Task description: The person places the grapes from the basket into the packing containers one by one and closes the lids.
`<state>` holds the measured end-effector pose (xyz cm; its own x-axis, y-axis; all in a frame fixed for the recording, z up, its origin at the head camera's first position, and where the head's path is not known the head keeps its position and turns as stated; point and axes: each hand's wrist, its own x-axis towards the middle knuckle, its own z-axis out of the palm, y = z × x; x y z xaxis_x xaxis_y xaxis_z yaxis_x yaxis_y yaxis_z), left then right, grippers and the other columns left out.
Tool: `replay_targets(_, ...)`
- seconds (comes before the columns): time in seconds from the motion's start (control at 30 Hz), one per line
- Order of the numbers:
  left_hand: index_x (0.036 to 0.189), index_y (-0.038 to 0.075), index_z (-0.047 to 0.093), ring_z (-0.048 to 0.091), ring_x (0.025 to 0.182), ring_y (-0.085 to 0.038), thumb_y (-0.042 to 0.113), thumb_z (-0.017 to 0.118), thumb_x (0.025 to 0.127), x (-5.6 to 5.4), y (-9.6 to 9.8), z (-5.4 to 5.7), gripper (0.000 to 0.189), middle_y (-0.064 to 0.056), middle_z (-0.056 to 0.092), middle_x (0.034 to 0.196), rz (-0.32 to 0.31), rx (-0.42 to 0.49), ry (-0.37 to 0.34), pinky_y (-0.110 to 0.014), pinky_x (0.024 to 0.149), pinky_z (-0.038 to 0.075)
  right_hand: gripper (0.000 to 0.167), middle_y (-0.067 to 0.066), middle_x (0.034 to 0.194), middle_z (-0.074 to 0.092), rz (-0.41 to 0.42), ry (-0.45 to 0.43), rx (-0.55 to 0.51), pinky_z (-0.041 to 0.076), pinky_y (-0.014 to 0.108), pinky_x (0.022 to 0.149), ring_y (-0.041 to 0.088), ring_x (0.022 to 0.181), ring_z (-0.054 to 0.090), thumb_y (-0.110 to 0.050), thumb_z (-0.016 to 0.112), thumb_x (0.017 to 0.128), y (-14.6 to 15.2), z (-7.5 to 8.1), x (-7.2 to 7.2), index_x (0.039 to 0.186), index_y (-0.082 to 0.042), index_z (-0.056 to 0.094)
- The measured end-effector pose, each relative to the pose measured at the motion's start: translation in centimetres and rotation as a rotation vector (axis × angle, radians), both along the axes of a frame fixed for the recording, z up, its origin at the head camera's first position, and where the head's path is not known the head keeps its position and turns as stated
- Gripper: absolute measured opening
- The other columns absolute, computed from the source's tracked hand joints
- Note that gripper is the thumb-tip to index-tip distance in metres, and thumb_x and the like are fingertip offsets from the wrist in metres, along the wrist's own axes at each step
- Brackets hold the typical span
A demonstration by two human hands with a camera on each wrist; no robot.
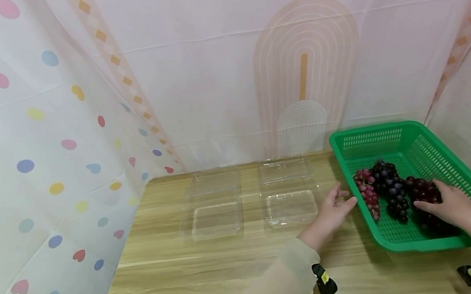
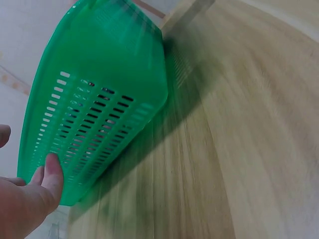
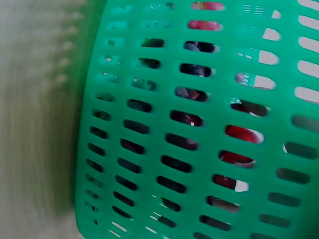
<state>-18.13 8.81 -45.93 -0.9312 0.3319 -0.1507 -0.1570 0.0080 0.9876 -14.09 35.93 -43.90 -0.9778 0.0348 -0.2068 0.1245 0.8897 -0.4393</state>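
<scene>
A green plastic basket (image 1: 404, 247) stands on the right of the table, with three bunches of grapes in it. The pinkish-red bunch (image 1: 368, 192) lies at the left, the black bunch (image 1: 390, 187) in the middle and the dark red bunch (image 1: 424, 191) at the right. My right hand (image 1: 458, 206) reaches over the basket's near side and grips the dark red bunch between thumb and fingers. Just outside the basket's left wall is my left hand (image 1: 330, 214), fingers loosely extended, holding nothing. In the right wrist view, the slotted basket wall (image 3: 164, 129) hides the right hand.
Two clear plastic clamshell boxes, one at the left (image 1: 216, 219) and one nearer the basket (image 1: 292, 207), lie with lids raised or folded back on the wooden table (image 1: 167, 271). A patterned curtain (image 1: 211, 86) hangs behind the table's far edge.
</scene>
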Motion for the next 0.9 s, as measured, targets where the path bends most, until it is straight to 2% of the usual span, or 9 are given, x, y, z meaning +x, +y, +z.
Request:
replay_targets(0.17, 0.145, 0.014, 0.038, 0.059, 0.087, -0.014, 0.012, 0.064, 0.09, 0.35, 0.34, 0.08, 0.061, 0.001, 0.058, 0.117, 0.013, 0.03, -0.038, -0.047, 0.086, 0.052, 0.103, 0.057, 0.126, 0.011, -0.011, -0.025, -0.023, 0.031, 0.075, 0.085, 0.069, 0.112, 0.019, -0.051, 0.053, 0.092, -0.23, -0.49, 0.08, 0.138, 0.023, -0.002)
replay_targets(0.37, 0.144, 0.015, 0.039, 0.061, 0.088, -0.013, 0.012, 0.066, 0.088, 0.66, 0.63, 0.38, 0.063, 0.004, 0.056, 0.115, 0.009, 0.034, -0.046, -0.042, 0.086, 0.053, 0.106, 0.059, 0.126, 0.006, -0.022, -0.04, -0.059, 0.033, 0.074, 0.082, 0.07, 0.111, 0.016, -0.047, 0.057, 0.09, -0.55, -0.6, 0.08, 0.139, 0.02, -0.009)
replay_targets(0.73, 0.146, 0.02, 0.036, 0.059, 0.089, -0.011, 0.013, 0.065, 0.09, 1.04, 0.64, 0.82, 0.064, 0.005, 0.051, 0.116, -0.026, 0.039, -0.07, -0.046, 0.09, 0.049, 0.095, 0.058, 0.126, 0.007, -0.026, -0.029, -0.069, 0.032, 0.073, 0.079, 0.069, 0.108, 0.02, -0.038, 0.055, 0.093, -0.26, -0.64, 0.11, 0.14, 0.019, -0.004)
replay_targets(0.9, 0.146, 0.021, 0.036, 0.059, 0.089, -0.012, 0.012, 0.064, 0.09, 1.03, 0.72, 0.79, 0.064, 0.004, 0.051, 0.117, -0.024, 0.036, -0.074, -0.046, 0.089, 0.05, 0.084, 0.056, 0.126, 0.015, 0.002, 0.016, -0.026, 0.032, 0.074, 0.079, 0.068, 0.108, 0.023, -0.032, 0.056, 0.092, -0.28, -0.55, -0.03, 0.142, 0.016, 0.007)
